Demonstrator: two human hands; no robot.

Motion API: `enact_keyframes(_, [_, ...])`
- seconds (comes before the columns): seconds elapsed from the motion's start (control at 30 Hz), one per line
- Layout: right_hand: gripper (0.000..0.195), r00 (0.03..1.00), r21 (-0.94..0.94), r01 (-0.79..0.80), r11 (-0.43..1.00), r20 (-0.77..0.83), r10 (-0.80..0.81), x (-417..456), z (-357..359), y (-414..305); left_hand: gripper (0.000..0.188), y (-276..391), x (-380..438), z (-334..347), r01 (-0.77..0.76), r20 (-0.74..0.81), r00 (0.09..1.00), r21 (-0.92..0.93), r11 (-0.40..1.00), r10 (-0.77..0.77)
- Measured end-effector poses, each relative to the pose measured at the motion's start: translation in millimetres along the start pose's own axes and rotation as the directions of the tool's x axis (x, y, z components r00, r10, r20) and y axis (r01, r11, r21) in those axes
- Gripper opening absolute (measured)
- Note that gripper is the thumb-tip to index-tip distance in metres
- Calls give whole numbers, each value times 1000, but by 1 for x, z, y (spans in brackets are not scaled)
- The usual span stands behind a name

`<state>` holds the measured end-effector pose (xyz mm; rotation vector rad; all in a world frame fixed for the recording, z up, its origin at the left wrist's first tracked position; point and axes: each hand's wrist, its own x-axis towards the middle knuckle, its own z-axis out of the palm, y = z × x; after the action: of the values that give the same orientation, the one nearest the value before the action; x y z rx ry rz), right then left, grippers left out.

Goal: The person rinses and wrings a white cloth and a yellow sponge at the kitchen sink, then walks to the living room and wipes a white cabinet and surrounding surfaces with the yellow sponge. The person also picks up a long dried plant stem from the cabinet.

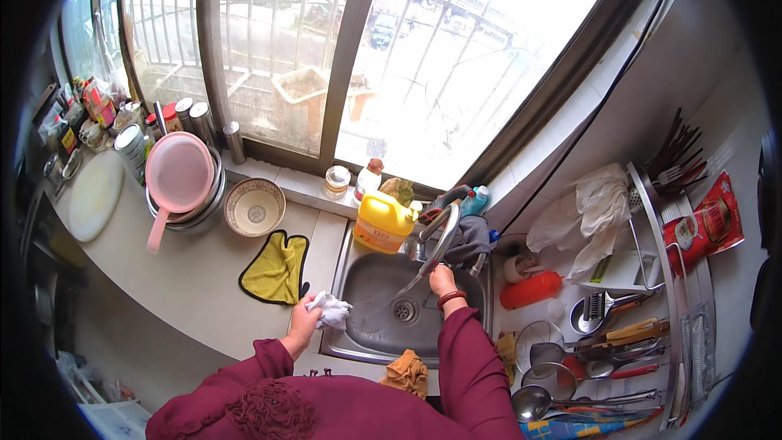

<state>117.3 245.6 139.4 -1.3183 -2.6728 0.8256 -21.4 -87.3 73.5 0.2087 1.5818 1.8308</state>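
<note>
My left hand [302, 321] grips a crumpled white cloth [330, 310] over the left rim of the stainless steel sink [366, 342]. At the sink's right side, my right hand [442, 281] is curled at the lower end of the curved faucet spout [448, 235]; its fingertips are partly hidden. A thin stream, apparently water, slants from the spout towards the drain [403, 311]. A yellow-green cloth [276, 269] with dark edging lies on the counter just beyond my left hand. An orange-brown cloth [408, 373] rests at the sink's front edge.
A yellow jug [383, 220] stands at the sink's back edge beside a grey cloth [469, 238]. Leftward are a patterned bowl [255, 206], stacked basins under a pink strainer [179, 172], and a cutting board [96, 195]. Ladles [531, 402] and a red bottle [530, 289] lie right.
</note>
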Motion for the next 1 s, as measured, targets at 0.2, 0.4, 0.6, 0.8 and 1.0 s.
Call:
enact_keyframes(0.2, [41,945,137,224,965,-271,-181,-15,43,26,34,1,2,8,33,44,999,-159,987,-27])
enact_keyframes(0.4, [54,966,-114,192,975,-152,-209,-170,74,33,32,-9,8,-8,261,72,961,-545,797,-266])
enact_keyframes(0.6, [52,1000,-179,15,984,-11,-17,-281,141,68,32,-15,22,-7,314,60,934,-608,729,-352])
enact_keyframes(0.8, [37,969,276,33,961,-244,36,-236,134,51,34,-12,23,14,503,271,863,-369,782,-427])
enact_keyframes(1.0, [41,880,752,-53,657,-275,387,-279,100,16,37,-18,-3,34,608,544,726,-223,762,-420])
